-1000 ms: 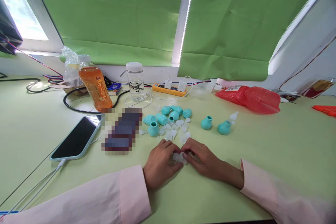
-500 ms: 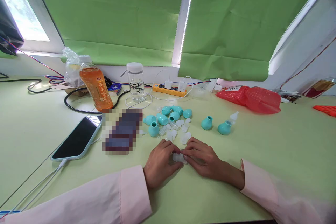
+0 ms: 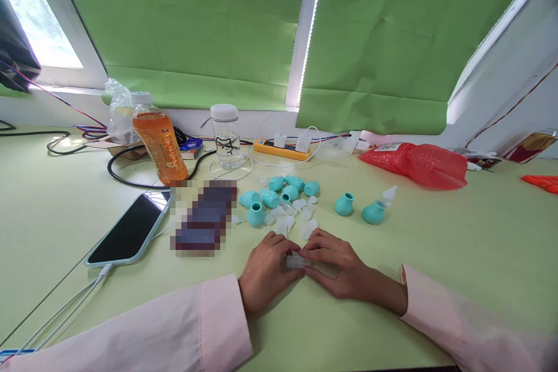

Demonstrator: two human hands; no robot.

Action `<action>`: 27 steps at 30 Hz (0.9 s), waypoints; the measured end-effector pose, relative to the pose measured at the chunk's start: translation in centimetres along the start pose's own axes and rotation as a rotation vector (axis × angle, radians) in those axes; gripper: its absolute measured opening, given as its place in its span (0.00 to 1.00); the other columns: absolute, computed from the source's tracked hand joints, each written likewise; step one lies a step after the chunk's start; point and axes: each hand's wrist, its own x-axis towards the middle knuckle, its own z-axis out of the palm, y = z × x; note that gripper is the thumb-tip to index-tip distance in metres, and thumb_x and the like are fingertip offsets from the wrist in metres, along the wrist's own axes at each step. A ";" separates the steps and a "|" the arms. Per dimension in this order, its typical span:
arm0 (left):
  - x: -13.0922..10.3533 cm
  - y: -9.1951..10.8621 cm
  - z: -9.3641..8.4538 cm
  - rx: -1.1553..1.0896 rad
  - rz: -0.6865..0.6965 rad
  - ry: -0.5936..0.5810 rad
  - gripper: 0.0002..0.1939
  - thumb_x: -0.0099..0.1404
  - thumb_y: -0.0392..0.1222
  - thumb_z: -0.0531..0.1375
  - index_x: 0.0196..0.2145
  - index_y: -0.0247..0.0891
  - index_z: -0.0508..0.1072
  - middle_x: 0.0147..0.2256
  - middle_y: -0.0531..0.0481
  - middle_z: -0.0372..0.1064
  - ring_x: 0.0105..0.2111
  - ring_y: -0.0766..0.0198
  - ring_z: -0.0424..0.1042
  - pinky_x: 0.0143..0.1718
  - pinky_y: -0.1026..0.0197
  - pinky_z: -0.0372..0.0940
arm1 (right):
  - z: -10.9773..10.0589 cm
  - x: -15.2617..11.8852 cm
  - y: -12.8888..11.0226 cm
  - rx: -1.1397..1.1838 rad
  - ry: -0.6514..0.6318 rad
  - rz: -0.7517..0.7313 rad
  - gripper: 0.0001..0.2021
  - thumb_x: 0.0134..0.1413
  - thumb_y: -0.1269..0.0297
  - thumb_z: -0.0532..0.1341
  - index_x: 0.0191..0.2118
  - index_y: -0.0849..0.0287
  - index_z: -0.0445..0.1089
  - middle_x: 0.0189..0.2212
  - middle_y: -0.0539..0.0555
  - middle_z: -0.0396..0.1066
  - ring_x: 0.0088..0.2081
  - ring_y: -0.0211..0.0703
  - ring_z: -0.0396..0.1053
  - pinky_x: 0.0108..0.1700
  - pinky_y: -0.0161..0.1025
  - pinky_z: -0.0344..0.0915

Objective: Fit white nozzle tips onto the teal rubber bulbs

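Note:
A small translucent plastic piece (image 3: 295, 262) is pinched between my two hands, low in the middle of the view. My left hand (image 3: 267, 270) grips its left side, and the fingertips of my right hand (image 3: 337, 261) close on its right end. Just beyond lie several teal bulbs (image 3: 256, 215) and a scatter of translucent white tips (image 3: 285, 224). Farther right, one teal bulb (image 3: 344, 204) stands alone with its opening up. Beside it, a tilted teal bulb (image 3: 373, 213) has a clear tip (image 3: 389, 194) on it.
On the left are a phone (image 3: 128, 229) with a cable, a pixelated item (image 3: 204, 218) and an orange drink bottle (image 3: 160, 145). A clear bottle (image 3: 226, 139), a yellow power strip (image 3: 281, 150) and a red plastic bag (image 3: 414, 164) line the back.
The fingers of my right hand have shifted slightly around the right end of the translucent piece. My left hand has hardly moved.

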 end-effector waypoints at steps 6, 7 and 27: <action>-0.1 0.1 -0.1 0.024 -0.002 -0.014 0.13 0.50 0.40 0.62 0.36 0.38 0.71 0.33 0.48 0.68 0.37 0.58 0.64 0.37 0.58 0.61 | 0.0 0.2 -0.1 0.011 0.007 0.026 0.09 0.46 0.71 0.59 0.36 0.58 0.66 0.29 0.53 0.66 0.32 0.40 0.64 0.33 0.39 0.65; -0.1 0.1 -0.1 0.024 0.001 -0.015 0.13 0.51 0.40 0.62 0.36 0.38 0.71 0.34 0.48 0.68 0.37 0.59 0.64 0.37 0.58 0.61 | 0.0 0.3 -0.1 0.016 0.009 0.029 0.08 0.46 0.71 0.59 0.36 0.58 0.66 0.28 0.53 0.66 0.32 0.40 0.64 0.33 0.39 0.65; -0.1 0.6 -0.6 0.067 0.011 -0.100 0.06 0.55 0.41 0.59 0.32 0.38 0.72 0.32 0.49 0.67 0.36 0.60 0.63 0.36 0.61 0.60 | 0.0 0.4 -0.2 0.010 -0.011 0.018 0.07 0.47 0.73 0.58 0.35 0.59 0.69 0.26 0.53 0.66 0.30 0.39 0.63 0.31 0.37 0.63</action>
